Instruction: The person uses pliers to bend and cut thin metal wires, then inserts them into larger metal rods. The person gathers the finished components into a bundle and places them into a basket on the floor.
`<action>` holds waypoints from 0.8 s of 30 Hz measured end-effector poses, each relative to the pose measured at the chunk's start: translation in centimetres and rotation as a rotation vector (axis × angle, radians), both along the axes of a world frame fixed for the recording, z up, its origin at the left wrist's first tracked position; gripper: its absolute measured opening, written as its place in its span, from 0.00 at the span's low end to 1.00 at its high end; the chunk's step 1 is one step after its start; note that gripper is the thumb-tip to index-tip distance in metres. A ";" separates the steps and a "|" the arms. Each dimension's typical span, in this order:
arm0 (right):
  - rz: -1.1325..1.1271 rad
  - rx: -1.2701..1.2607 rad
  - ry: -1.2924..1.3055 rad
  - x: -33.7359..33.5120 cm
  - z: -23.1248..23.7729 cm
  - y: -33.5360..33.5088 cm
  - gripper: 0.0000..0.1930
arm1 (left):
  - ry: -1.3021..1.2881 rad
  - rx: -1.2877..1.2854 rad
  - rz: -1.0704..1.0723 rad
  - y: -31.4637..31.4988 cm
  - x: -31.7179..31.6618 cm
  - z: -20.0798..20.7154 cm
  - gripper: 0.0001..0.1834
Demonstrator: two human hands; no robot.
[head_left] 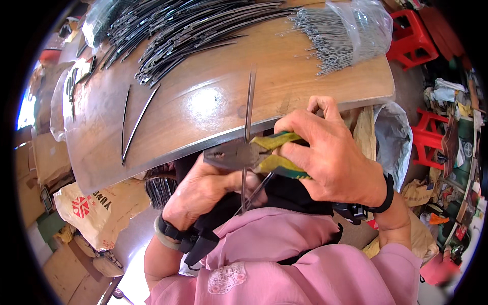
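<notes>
My right hand (333,152) is closed round the yellow-green handles of a pair of pliers (231,155), whose dark jaws point left. Just beyond the table's front edge, my left hand (195,195) is closed below the pliers' head, its fingertips partly hidden. It pinches a long thin dark strip (249,109), which runs upright past the pliers and over the table edge. A second thin piece (259,188) slants by my left fingers; what grips it is unclear. Two loose black strips (136,126) lie on the wooden table (284,84), left of my hands.
A large pile of black strips (178,46) covers the table's far side. A bundle of thin metal wires (325,38) in clear plastic lies at the far right. Scissors (72,91) rest at the left edge. Red stools (429,140) and a printed paper sack (96,208) stand around.
</notes>
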State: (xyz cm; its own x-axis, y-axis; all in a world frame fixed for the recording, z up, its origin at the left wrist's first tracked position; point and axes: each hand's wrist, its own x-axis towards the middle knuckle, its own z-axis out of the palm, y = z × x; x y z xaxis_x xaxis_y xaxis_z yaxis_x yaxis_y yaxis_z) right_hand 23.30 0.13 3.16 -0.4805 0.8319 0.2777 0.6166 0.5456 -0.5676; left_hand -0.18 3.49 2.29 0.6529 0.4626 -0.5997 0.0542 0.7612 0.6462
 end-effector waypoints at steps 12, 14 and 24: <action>-0.200 -0.169 0.091 1.9 -1.1 -2.0 0.16 | -0.159 -0.139 0.416 -2.6 0.8 -1.1 0.09; -0.172 -0.384 0.177 1.7 -0.9 -2.7 0.19 | -0.111 0.007 0.428 -2.7 0.5 -0.8 0.08; 0.046 -0.288 0.014 -0.2 -1.7 -2.8 0.14 | 0.149 0.266 0.427 -2.8 0.9 -1.5 0.06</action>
